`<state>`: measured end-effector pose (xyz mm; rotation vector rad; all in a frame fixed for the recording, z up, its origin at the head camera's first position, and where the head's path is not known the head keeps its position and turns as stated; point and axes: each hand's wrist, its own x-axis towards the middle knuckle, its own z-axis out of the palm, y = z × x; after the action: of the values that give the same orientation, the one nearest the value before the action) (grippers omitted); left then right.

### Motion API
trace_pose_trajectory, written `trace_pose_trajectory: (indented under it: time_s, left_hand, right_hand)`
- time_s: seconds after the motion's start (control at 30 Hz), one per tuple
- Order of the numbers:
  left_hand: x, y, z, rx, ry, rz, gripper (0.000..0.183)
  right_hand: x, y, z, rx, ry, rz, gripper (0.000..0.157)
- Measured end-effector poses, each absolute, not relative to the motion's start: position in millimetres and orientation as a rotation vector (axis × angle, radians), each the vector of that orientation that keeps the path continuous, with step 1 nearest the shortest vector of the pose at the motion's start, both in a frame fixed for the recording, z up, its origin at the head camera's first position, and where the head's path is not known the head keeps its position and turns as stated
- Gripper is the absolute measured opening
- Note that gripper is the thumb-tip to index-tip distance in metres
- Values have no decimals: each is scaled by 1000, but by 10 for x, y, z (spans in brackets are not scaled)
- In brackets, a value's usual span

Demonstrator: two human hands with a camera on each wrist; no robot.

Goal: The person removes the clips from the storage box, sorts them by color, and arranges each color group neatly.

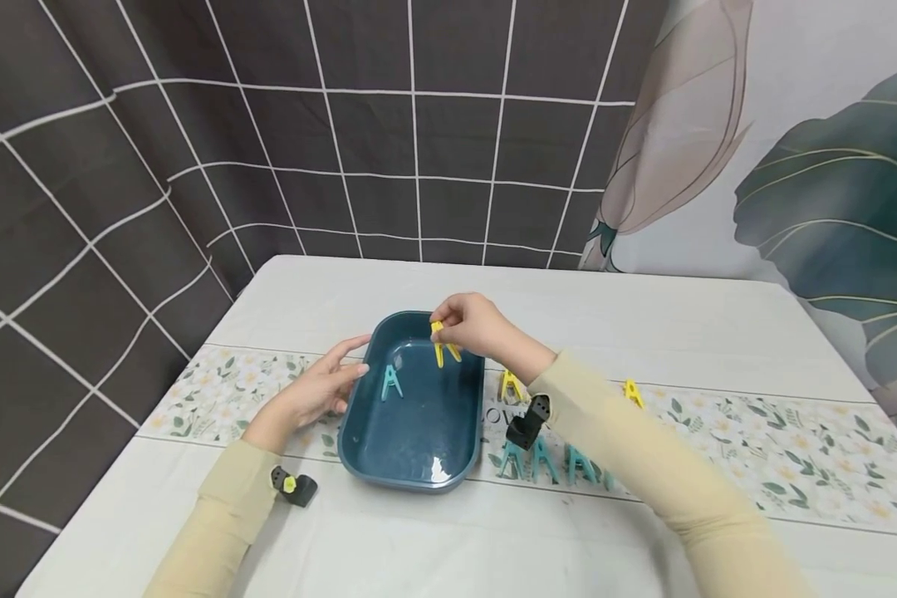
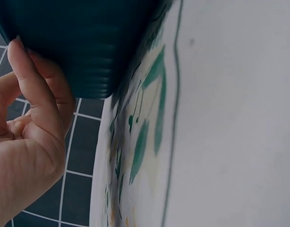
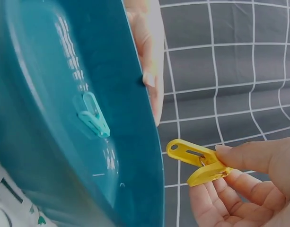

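Observation:
My right hand [image 1: 474, 324] pinches a yellow clothespin [image 3: 208, 171] by its jaw end, above the far right part of a dark teal plastic basin [image 1: 411, 475]. The clothespin's two handles point down toward the basin in the head view. Inside the basin lies one light teal clothespin [image 1: 392, 382], left of the middle. My left hand [image 1: 320, 388] rests against the basin's left side with its fingers extended, the thumb at the rim. From the left wrist view, those fingertips [image 2: 21, 56] touch the basin's outer wall.
Right of the basin, partly under my right forearm, lie a yellow clothespin [image 1: 510, 385] and several teal clothespins [image 1: 542, 460]. Another yellow clothespin [image 1: 632, 394] is beyond the forearm. A white cloth with a floral band [image 1: 785, 457] covers the table; dark gridded fabric [image 1: 448, 133] hangs behind.

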<state>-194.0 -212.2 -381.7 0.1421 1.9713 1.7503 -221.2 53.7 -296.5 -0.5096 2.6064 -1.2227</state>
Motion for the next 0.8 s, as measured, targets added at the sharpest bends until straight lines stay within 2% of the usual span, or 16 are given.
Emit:
trace_pose_trajectory:
  time_s: [0.8]
  left_hand:
    - [-1953, -2109, -3793, 172, 2010, 1755, 60]
  right_hand:
    - [-2021, 1317, -2959, -359, 2600, -1367, 27]
